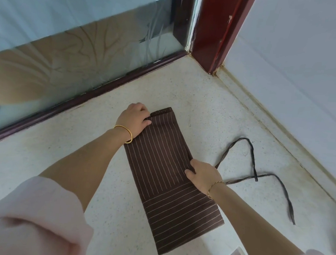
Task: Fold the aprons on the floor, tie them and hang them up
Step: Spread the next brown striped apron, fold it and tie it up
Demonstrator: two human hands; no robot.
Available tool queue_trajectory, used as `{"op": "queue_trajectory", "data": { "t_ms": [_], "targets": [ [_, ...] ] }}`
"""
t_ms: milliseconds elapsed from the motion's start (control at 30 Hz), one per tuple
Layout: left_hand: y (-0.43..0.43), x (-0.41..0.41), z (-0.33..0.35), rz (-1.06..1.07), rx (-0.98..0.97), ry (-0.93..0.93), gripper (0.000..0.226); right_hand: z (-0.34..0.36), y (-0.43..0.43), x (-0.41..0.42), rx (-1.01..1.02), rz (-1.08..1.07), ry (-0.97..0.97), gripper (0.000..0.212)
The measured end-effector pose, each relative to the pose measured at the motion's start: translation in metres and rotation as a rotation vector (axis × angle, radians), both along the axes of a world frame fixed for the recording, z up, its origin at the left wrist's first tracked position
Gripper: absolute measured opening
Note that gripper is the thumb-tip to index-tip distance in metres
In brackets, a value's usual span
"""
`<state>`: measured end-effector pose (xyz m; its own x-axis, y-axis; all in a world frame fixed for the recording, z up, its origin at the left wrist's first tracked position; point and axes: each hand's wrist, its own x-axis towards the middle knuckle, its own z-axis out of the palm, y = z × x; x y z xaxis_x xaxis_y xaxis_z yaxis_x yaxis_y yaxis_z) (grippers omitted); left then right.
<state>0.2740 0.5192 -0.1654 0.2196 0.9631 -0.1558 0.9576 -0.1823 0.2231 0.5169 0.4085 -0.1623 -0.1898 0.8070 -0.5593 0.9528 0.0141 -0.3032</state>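
A brown apron (166, 167) with thin pale stripes lies folded into a long narrow strip on the speckled floor. My left hand (135, 118) pinches the strip's far left corner, thumb on top of the cloth. My right hand (202, 175) grips the right edge about halfway down, fingers curled over the fold. The apron's dark ties (254, 170) trail loose across the floor to the right of my right hand, forming a loop and a long tail.
A frosted glass door (78, 50) with a dark bottom rail runs along the left. A red-brown door frame post (215, 30) stands in the corner. A white wall (307, 78) closes the right side. Bare floor (79, 170) surrounds the apron.
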Motion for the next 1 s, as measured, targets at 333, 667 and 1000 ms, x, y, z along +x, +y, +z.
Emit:
{"op": "queue_trajectory", "data": {
  "t_ms": [333,667,1000],
  "targets": [
    [0.007,0.013,-0.001,-0.072,-0.081,0.260,0.031,-0.001,-0.008,0.002,0.049,-0.063,0.007,0.021],
    [-0.032,-0.047,0.009,0.121,-0.156,0.342,0.034,0.019,0.024,-0.022,-0.040,0.110,0.288,0.019],
    [-0.026,-0.040,0.006,0.210,-0.128,0.172,0.023,0.005,0.027,-0.011,-0.054,0.041,0.232,0.022]
  ]
}}
